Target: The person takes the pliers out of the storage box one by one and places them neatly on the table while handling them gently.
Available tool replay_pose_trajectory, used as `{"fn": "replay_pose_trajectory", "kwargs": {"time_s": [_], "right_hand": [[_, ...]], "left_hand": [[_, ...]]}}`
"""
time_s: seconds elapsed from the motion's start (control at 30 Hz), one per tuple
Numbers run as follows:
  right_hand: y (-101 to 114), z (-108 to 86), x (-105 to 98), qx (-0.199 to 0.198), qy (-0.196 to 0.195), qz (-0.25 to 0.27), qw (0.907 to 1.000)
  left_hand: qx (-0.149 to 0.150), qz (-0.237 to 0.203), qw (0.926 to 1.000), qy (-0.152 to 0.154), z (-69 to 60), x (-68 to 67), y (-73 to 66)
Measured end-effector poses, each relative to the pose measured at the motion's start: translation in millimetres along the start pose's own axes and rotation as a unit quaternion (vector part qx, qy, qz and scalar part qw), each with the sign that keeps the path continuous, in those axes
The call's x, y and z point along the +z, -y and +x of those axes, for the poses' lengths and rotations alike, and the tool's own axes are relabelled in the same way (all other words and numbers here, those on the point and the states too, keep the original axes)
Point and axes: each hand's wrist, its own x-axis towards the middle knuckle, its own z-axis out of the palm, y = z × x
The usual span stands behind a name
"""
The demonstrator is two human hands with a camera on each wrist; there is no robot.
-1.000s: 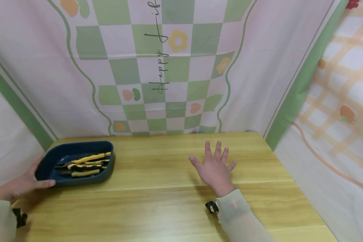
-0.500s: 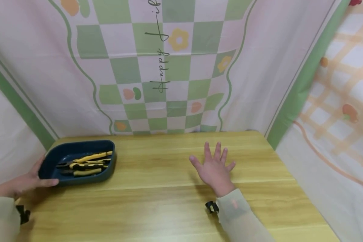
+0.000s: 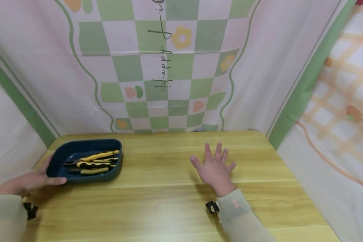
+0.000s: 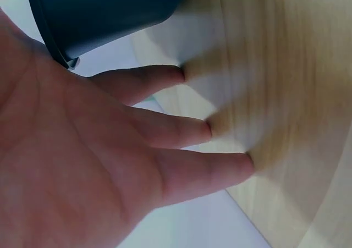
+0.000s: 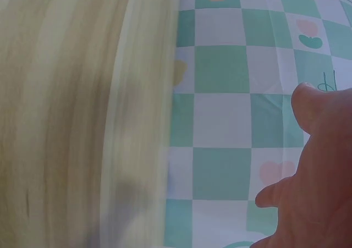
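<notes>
Tray (image 3: 84, 180) is at the back left of the tabletop (image 3: 157, 208): dark blue, rounded corners, right way up, far rim near the back edge. Can't tell if its base touches the wood.

Left hand (image 3: 33, 179) is on the tray's left end. Thumb lies straight along the outside of the near wall by the corner; the other fingers go behind the left end, partly hidden in the head view. Left wrist view shows three of them straight and spread, tips at or just off the tabletop, can't tell which. Rim meets the hand near the base of those fingers. So left grip is uncurled, bearing on the tray rather than clenched round it.

Pliers (image 3: 95, 165) lie in the tray, roughly parallel, dark heads left, yellow and black handles toward the right wall. They overlap, exact count unclear.

Right hand (image 3: 216, 169) is well apart from the tray, over the right half of the tabletop, back of hand up, soft shadow beside it. Right grip: all five fingers fanned wide, nothing in it. Right wrist view catches part of that hand at lower right.

Sleeves (image 3: 242, 215) pale; black mount (image 3: 212, 207) at each wrist. Backdrop (image 3: 152, 72) behind: green and white checks, flowers, "Happy" script. Orange-checked cloth (image 3: 335, 101) on the right.
</notes>
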Motion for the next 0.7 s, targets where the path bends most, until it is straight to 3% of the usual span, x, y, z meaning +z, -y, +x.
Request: {"fn": "replay_pose_trajectory", "kwargs": {"time_s": [0.1,0.23,0.43,0.7], "right_hand": [[0.0,-0.4,1.5,0.0,0.001,0.001,1.0],[1.4,0.4,3.3,-0.001,0.004,-0.002,1.0],[6.4,1.6,5.3,-0.004,0.009,-0.007,0.9999],[14.3,0.8,4.0,-0.012,0.014,-0.013,0.9997]], "left_hand": [[-0.014,0.028,0.9991,0.028,0.4,1.3,-3.8],[-0.02,0.048,0.9979,0.039,2.7,6.3,-8.4],[-0.013,0.048,0.9979,0.041,2.8,20.2,-21.7],[-0.037,0.05,0.9971,0.044,-2.2,30.6,-40.0]]}}
